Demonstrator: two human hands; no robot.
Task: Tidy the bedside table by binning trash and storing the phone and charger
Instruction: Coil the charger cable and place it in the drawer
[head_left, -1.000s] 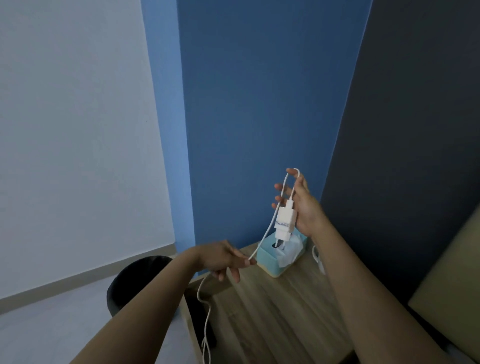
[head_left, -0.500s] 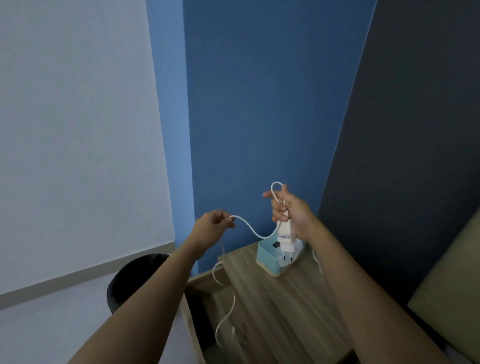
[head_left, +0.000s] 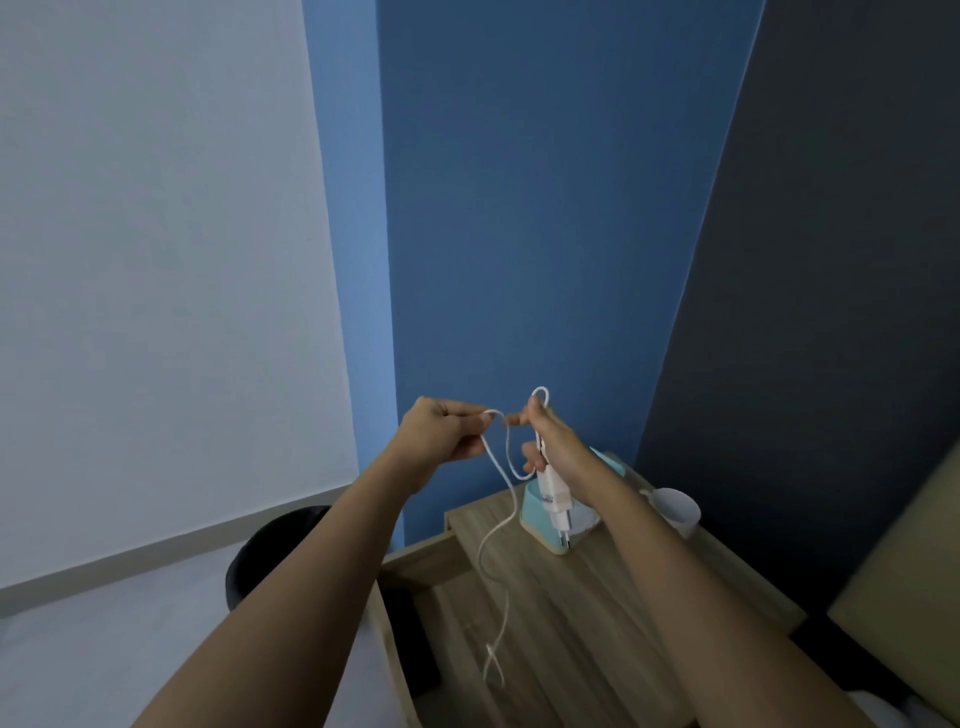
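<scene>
My right hand (head_left: 551, 441) is raised above the wooden bedside table (head_left: 587, 613) and grips the white charger plug (head_left: 554, 501), which hangs prongs down, with a loop of its cable over the fingers. My left hand (head_left: 441, 434) pinches the white charger cable (head_left: 493, 540) close beside the right hand. The rest of the cable dangles down over the table's left part, its end blurred. No phone is in view.
A light blue tissue box (head_left: 540, 525) stands on the table behind the plug. A white cup (head_left: 675, 512) sits at the back right by the dark wall. A black bin (head_left: 270, 551) stands on the floor left of the table. A tan headboard (head_left: 904, 587) is at the right.
My left hand has risen from table height and moved right, up to the right hand, drawing the cable into loops. The dangling length has grown shorter. The right hand stayed raised.
</scene>
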